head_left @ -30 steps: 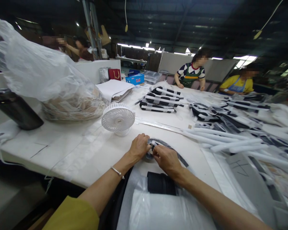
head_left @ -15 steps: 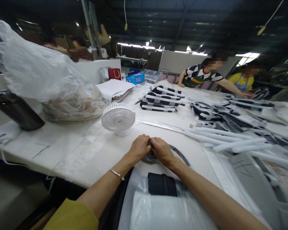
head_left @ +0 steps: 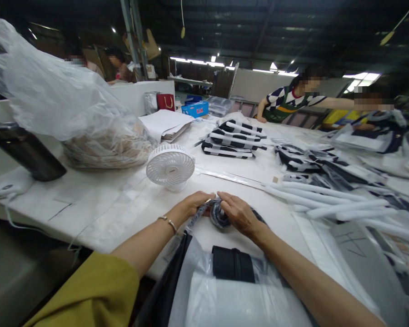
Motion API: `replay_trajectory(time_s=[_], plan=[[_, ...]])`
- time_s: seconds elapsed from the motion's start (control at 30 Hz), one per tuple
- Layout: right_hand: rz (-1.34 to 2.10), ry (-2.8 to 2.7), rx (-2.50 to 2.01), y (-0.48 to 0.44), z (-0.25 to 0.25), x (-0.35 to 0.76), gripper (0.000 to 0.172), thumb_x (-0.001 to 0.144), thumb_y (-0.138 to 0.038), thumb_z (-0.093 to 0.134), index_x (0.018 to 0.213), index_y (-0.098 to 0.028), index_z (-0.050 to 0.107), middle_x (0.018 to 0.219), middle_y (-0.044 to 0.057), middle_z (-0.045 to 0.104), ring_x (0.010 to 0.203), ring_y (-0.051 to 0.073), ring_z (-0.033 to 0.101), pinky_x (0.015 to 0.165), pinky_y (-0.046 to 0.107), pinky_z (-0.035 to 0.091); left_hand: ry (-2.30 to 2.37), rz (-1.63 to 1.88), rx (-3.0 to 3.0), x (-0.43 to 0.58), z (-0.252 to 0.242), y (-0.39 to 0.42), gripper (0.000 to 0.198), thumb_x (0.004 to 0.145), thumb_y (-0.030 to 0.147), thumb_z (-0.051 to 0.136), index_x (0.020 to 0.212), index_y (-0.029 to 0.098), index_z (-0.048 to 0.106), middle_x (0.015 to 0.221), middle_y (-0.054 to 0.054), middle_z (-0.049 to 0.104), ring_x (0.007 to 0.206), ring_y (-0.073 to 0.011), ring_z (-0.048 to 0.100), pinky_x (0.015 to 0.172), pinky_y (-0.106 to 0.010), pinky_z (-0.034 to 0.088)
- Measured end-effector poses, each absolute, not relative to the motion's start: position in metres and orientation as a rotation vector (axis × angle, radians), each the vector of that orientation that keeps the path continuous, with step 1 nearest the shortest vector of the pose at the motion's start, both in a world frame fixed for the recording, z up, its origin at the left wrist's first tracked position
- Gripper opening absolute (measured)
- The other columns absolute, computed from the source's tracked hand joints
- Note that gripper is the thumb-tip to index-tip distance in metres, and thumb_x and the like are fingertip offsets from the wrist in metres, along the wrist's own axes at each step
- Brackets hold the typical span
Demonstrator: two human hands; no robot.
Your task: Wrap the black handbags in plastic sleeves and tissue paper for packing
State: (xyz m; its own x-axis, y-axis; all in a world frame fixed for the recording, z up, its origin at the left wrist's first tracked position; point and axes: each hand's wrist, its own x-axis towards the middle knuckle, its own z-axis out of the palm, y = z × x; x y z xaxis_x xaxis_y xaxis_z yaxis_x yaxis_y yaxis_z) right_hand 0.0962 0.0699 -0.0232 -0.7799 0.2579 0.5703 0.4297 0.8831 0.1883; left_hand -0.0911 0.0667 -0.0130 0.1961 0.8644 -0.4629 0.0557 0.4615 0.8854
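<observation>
A dark strap (head_left: 219, 220), wrapped in clear plastic, lies coiled on the white table in front of me. My left hand (head_left: 198, 201) is closed on the strip leaving the coil, which runs down to the near left. My right hand (head_left: 239, 214) curves over the coil's right side, fingers against its top, and part of the coil is hidden under it. Another length of strap shows behind my right wrist. Closer to me, a black folded piece (head_left: 233, 264) lies in a clear plastic bag (head_left: 225, 302) with white sheeting.
A small white fan (head_left: 171, 167) stands beyond my left hand. Left of it are a big plastic sack (head_left: 102, 145) and a dark flask (head_left: 29, 152). Wrapped black-and-white bundles (head_left: 233, 140) and white tubes (head_left: 341, 202) lie to the right. Two people (head_left: 286, 102) work across the table.
My hands were together on top of the coil; now the left has shifted left, drawing out a strip of strap. The coil shows more. A person at far right has lifted a wrapped bundle.
</observation>
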Motion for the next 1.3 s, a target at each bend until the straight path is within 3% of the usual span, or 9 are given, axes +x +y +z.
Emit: replay_trajectory(time_s=[0.2, 0.37, 0.47, 0.6, 0.73, 0.97, 1.13, 1.23, 1.3], plan=[[-0.234, -2.454, -0.454, 0.064, -0.017, 0.102, 0.023, 0.097, -0.009, 0.042, 0.097, -0.015, 0.064, 0.117, 0.015, 0.067, 0.116, 0.023, 0.061, 0.098, 0.041, 0.055, 1.367, 0.713, 1.058, -0.090, -0.017, 0.078, 0.020, 0.069, 0.022, 0.068, 0.059, 0.017, 0.052, 0.048, 0.006, 0.050, 0.046, -0.0096, 0.045, 0.049, -0.022, 0.038], [-0.151, -2.489, -0.407, 0.067, -0.019, 0.108, 0.025, 0.095, -0.007, 0.043, 0.100, -0.019, 0.064, 0.110, 0.010, 0.072, 0.107, 0.021, 0.066, 0.100, 0.043, 0.053, 1.502, 0.642, 1.238, -0.087, -0.025, 0.088, 0.020, 0.064, 0.018, 0.064, 0.051, 0.018, 0.049, 0.044, 0.006, 0.042, 0.051, -0.0115, 0.041, 0.050, -0.024, 0.029], [0.016, -2.520, -0.484, 0.073, -0.021, 0.108, 0.021, 0.095, -0.011, 0.047, 0.097, -0.020, 0.066, 0.095, 0.008, 0.075, 0.091, 0.020, 0.070, 0.088, 0.037, 0.057, 1.549, 0.580, 1.374, -0.085, -0.023, 0.094, 0.024, 0.059, 0.015, 0.064, 0.044, 0.018, 0.046, 0.043, 0.006, 0.037, 0.056, -0.0123, 0.039, 0.054, -0.025, 0.026], [0.488, -2.342, -0.866, 0.080, -0.023, 0.102, 0.002, 0.086, -0.024, 0.063, 0.088, -0.022, 0.064, 0.079, 0.002, 0.072, 0.073, 0.018, 0.069, 0.071, 0.030, 0.055, 1.506, 0.545, 1.541, -0.084, -0.019, 0.092, 0.023, 0.058, 0.020, 0.066, 0.044, 0.017, 0.048, 0.045, 0.006, 0.037, 0.059, -0.0127, 0.039, 0.056, -0.026, 0.024], [0.909, -1.989, -1.189, 0.083, -0.022, 0.091, 0.029, 0.074, -0.029, 0.072, 0.096, -0.023, 0.053, 0.068, -0.005, 0.064, 0.059, 0.015, 0.061, 0.057, 0.027, 0.050, 1.482, 0.587, 1.602, -0.085, -0.022, 0.084, 0.020, 0.063, 0.026, 0.060, 0.049, 0.017, 0.049, 0.047, 0.006, 0.036, 0.057, -0.0118, 0.036, 0.055, -0.027, 0.022], [0.412, -2.226, -1.120, 0.078, -0.024, 0.083, 0.014, 0.085, -0.020, 0.064, 0.073, -0.021, 0.056, 0.076, 0.000, 0.060, 0.070, 0.016, 0.059, 0.069, 0.028, 0.049, 1.481, 0.665, 1.563, -0.088, -0.029, 0.083, 0.025, 0.063, 0.033, 0.060, 0.050, 0.018, 0.045, 0.047, 0.007, 0.030, 0.054, -0.0103, 0.030, 0.052, -0.026, 0.019], [0.243, -2.572, -0.963, 0.069, -0.022, 0.094, 0.008, 0.091, -0.018, 0.059, 0.097, -0.019, 0.063, 0.095, 0.006, 0.064, 0.084, 0.018, 0.063, 0.081, 0.031, 0.051, 1.482, 0.688, 1.540, -0.087, -0.034, 0.085, 0.029, 0.065, 0.038, 0.060, 0.050, 0.018, 0.045, 0.047, 0.007, 0.032, 0.053, -0.0096, 0.029, 0.051, -0.025, 0.020], [0.202, -2.627, -0.958, 0.065, -0.021, 0.099, 0.026, 0.083, -0.015, 0.067, 0.108, -0.019, 0.060, 0.102, 0.007, 0.063, 0.093, 0.021, 0.061, 0.086, 0.035, 0.051, 1.486, 0.687, 1.564, -0.085, -0.033, 0.084, 0.030, 0.066, 0.038, 0.061, 0.050, 0.018, 0.045, 0.047, 0.007, 0.032, 0.053, -0.0097, 0.030, 0.052, -0.025, 0.021], [0.194, -2.630, -1.012, 0.065, -0.022, 0.098, 0.025, 0.082, -0.009, 0.064, 0.106, -0.018, 0.059, 0.099, 0.006, 0.062, 0.092, 0.020, 0.060, 0.085, 0.035, 0.050, 1.492, 0.676, 1.598, -0.085, -0.032, 0.084, 0.031, 0.065, 0.039, 0.063, 0.050, 0.018, 0.047, 0.047, 0.007, 0.034, 0.053, -0.0104, 0.032, 0.052, -0.025, 0.022]])
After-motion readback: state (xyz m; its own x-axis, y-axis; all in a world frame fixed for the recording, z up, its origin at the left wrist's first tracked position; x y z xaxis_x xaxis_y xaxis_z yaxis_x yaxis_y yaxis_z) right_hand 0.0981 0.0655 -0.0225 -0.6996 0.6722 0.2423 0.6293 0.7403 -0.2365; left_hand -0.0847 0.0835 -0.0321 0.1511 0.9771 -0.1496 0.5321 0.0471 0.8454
